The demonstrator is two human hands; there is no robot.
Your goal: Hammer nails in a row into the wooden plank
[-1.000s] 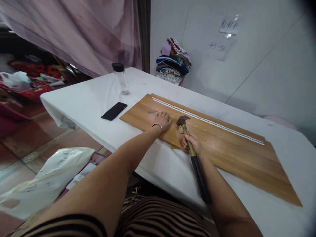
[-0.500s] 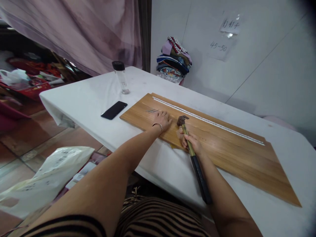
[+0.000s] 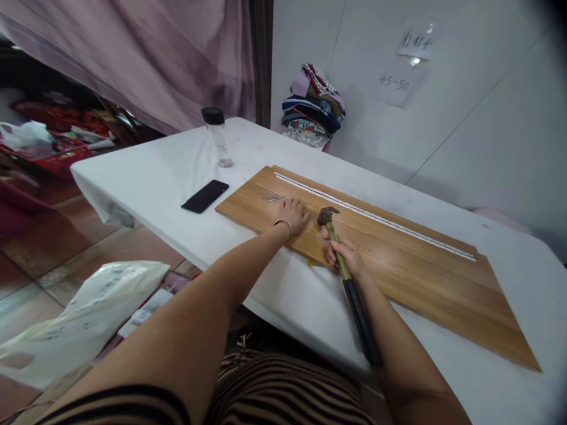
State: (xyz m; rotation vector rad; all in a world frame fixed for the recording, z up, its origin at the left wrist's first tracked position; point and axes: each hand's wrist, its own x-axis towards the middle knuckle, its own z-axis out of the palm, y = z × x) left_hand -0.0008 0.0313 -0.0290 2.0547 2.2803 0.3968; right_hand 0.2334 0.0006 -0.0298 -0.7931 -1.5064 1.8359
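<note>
A long wooden board (image 3: 398, 265) lies on a white table (image 3: 159, 171). My left hand (image 3: 293, 212) rests on the board near its left end, fingers curled down beside several thin nails (image 3: 271, 197). My right hand (image 3: 343, 254) is wrapped round the handle of a hammer (image 3: 341, 260), close to its rusty head (image 3: 328, 215), which rests on the board. The hammer's dark grip runs back along my forearm. A pale strip (image 3: 372, 217) runs along the board's far edge.
A black phone (image 3: 205, 196) lies left of the board and a clear bottle (image 3: 218, 137) with a black cap stands behind it. Folded cloths (image 3: 312, 106) are stacked by the wall. A white plastic bag (image 3: 84, 307) lies on the floor at left.
</note>
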